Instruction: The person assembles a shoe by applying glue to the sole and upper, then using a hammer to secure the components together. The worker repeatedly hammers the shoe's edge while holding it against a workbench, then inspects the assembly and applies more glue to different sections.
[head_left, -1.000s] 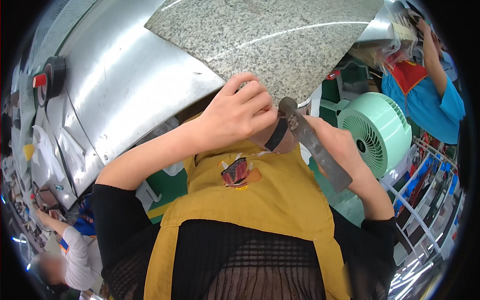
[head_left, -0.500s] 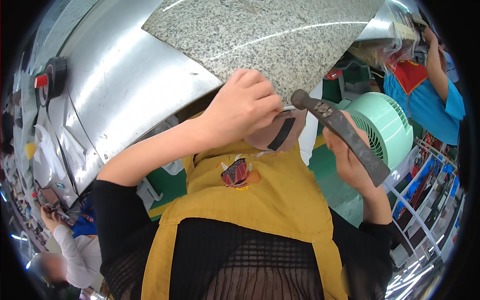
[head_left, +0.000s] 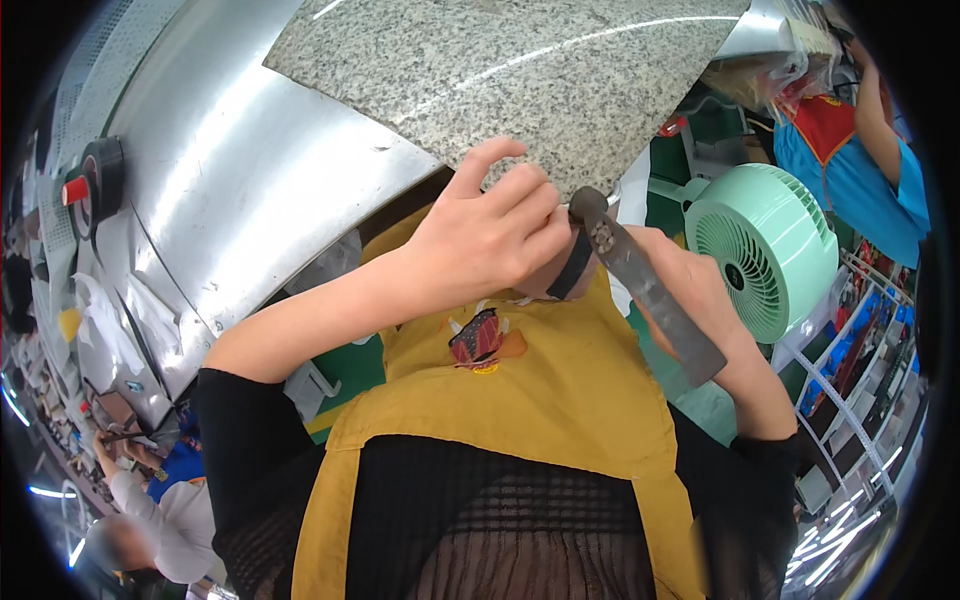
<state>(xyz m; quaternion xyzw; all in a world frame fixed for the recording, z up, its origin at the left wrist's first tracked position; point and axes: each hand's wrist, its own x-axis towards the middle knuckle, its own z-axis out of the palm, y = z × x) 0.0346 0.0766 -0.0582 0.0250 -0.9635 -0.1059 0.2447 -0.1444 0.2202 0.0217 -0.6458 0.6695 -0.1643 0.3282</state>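
Observation:
My right hand (head_left: 690, 285) is closed around a hammer (head_left: 655, 305). Its dark metal head has a round face near the stone edge and a broad flat end toward my wrist; the handle is hidden below. My left hand (head_left: 500, 225) lies at the near edge of a speckled grey stone slab (head_left: 520, 90), index finger raised and the others curled. Under those fingers hangs a pinkish-brown flat piece (head_left: 545, 278) with a black strip (head_left: 573, 268) across it. The left hand covers most of the piece, and its fingertips are hidden.
A shiny metal tabletop (head_left: 240, 180) spreads to the left, with a black tape roll (head_left: 103, 185) on it. A mint-green fan (head_left: 765, 250) stands close by my right hand. Co-workers are at the far right, in a blue sleeve (head_left: 875, 200), and lower left, in a white sleeve (head_left: 150, 505).
My right hand and the hammer have moved left, closer to my left hand. The left index finger has lifted. Less of the pinkish-brown piece shows.

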